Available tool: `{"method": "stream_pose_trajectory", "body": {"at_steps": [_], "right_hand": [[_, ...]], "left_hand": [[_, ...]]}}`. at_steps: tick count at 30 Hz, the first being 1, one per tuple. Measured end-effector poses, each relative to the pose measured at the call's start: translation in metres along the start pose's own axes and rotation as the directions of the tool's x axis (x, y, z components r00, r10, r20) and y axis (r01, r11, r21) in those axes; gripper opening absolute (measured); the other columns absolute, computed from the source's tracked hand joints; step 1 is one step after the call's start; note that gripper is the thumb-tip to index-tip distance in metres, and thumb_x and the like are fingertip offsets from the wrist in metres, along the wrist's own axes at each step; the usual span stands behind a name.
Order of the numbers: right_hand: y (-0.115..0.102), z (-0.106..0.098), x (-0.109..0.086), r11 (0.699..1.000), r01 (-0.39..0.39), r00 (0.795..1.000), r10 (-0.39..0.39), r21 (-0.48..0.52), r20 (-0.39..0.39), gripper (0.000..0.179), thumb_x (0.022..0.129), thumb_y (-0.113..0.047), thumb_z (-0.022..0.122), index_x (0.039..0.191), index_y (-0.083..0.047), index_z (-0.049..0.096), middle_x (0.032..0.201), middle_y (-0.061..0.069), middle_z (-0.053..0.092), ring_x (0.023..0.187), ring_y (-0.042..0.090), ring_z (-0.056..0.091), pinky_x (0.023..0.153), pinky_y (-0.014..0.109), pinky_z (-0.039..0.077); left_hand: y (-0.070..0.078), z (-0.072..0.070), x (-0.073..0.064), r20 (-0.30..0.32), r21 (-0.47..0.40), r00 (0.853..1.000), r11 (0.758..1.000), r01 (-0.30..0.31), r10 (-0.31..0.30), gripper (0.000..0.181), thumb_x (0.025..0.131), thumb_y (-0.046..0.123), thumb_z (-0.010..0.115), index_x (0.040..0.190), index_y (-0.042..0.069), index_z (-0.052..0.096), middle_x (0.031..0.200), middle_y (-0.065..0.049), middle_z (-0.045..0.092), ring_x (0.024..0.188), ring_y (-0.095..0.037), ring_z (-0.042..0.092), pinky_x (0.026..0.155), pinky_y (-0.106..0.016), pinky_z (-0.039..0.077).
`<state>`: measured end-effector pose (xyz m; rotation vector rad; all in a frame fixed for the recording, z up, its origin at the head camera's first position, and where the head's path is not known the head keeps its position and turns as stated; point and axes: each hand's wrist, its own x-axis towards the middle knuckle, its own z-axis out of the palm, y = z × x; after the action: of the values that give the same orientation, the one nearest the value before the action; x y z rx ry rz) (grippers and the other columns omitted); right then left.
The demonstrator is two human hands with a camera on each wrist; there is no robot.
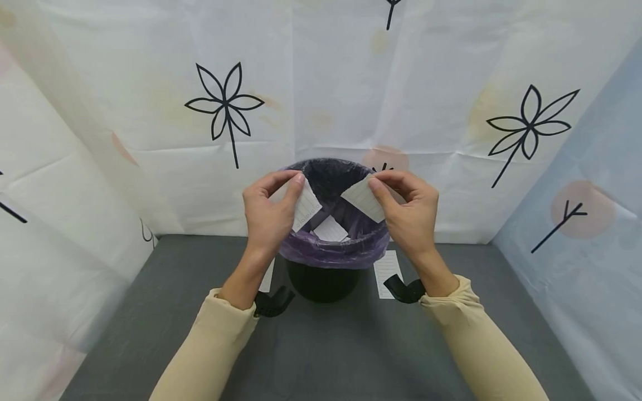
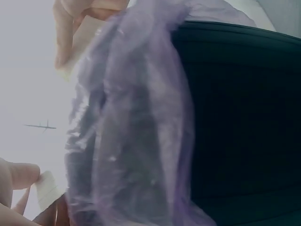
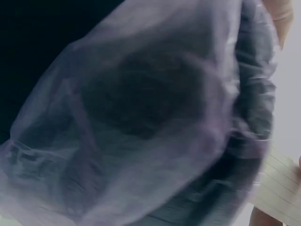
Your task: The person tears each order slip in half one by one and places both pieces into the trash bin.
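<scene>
Over the mouth of a dark bin (image 1: pixel 323 283), my left hand (image 1: pixel 267 209) pinches a torn piece of lined paper (image 1: pixel 307 208) between thumb and fingers. Opposite it, my right hand (image 1: pixel 415 209) pinches another torn lined piece (image 1: pixel 363 199), with a gap between the two. A purple plastic bag (image 1: pixel 331 252) lines the bin and folds down over its rim. White paper scraps (image 1: pixel 330 229) lie inside the bag. The bag (image 2: pixel 136 127) fills much of the left wrist view, and a held piece (image 3: pixel 280 181) shows at the lower right of the right wrist view.
The bin stands on a dark grey table (image 1: pixel 321 351). A lined paper strip (image 1: pixel 386 272) lies right of the bin, and another paper (image 1: pixel 267 278) shows partly behind my left wrist. A white cloth with flower drawings (image 1: pixel 326 100) hangs close behind, with cloth at both sides.
</scene>
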<state>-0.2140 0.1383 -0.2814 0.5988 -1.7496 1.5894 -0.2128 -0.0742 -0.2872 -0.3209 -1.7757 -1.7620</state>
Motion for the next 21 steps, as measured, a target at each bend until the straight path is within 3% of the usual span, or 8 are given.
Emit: {"method": "stream_pose_trajectory", "body": {"at_steps": [3,7,10,15,21], "right_hand": [[0.006,0.003,0.000,1.000,-0.029,0.999,0.029,-0.004,0.045,0.009,0.088,0.006,0.074,0.097,0.010,0.073,0.093,0.018,0.073,0.092,0.016,0.071,0.089,0.030,0.055],[0.012,0.004,-0.004,0.998,-0.042,0.992,0.048,-0.051,0.115,0.010,0.089,0.004,0.075,0.099,0.007,0.074,0.093,0.017,0.071,0.084,0.013,0.067,0.077,0.024,0.053],[0.014,0.002,-0.008,0.995,-0.032,0.990,0.045,-0.096,0.135,0.012,0.089,0.002,0.076,0.100,0.005,0.075,0.092,0.016,0.071,0.078,0.013,0.064,0.068,0.024,0.049],[0.014,-0.003,-0.013,0.989,-0.020,0.992,0.038,-0.145,0.121,0.013,0.088,0.000,0.077,0.100,0.003,0.076,0.091,0.014,0.072,0.080,0.011,0.064,0.073,0.027,0.048],[0.011,-0.010,-0.020,0.984,0.004,0.992,0.018,-0.177,0.122,0.013,0.088,0.000,0.078,0.101,0.002,0.076,0.092,0.012,0.073,0.082,0.012,0.064,0.076,0.035,0.047]], "left_hand": [[-0.004,0.003,0.003,-0.015,0.018,1.000,1.000,-0.003,0.003,0.019,0.095,0.010,0.071,0.105,-0.005,0.076,0.104,-0.013,0.075,0.116,-0.019,0.063,0.104,-0.038,0.044],[-0.006,0.004,0.007,-0.022,0.033,1.000,0.999,0.002,-0.001,0.018,0.095,0.012,0.071,0.105,-0.003,0.077,0.105,-0.012,0.075,0.113,-0.017,0.064,0.101,-0.035,0.045],[-0.008,0.003,0.007,-0.002,0.032,1.000,0.999,0.009,-0.009,0.017,0.095,0.009,0.070,0.106,-0.003,0.076,0.102,-0.014,0.074,0.102,-0.020,0.067,0.092,-0.032,0.050],[-0.009,-0.002,0.004,0.024,0.069,1.000,0.998,0.013,-0.015,0.019,0.096,0.010,0.069,0.110,-0.001,0.075,0.102,-0.014,0.074,0.090,-0.023,0.069,0.079,-0.026,0.053],[-0.008,-0.017,-0.008,-0.007,0.066,1.000,0.998,-0.005,0.005,0.020,0.096,0.007,0.069,0.112,-0.003,0.073,0.105,-0.014,0.072,0.093,-0.020,0.067,0.084,-0.028,0.053]]}}
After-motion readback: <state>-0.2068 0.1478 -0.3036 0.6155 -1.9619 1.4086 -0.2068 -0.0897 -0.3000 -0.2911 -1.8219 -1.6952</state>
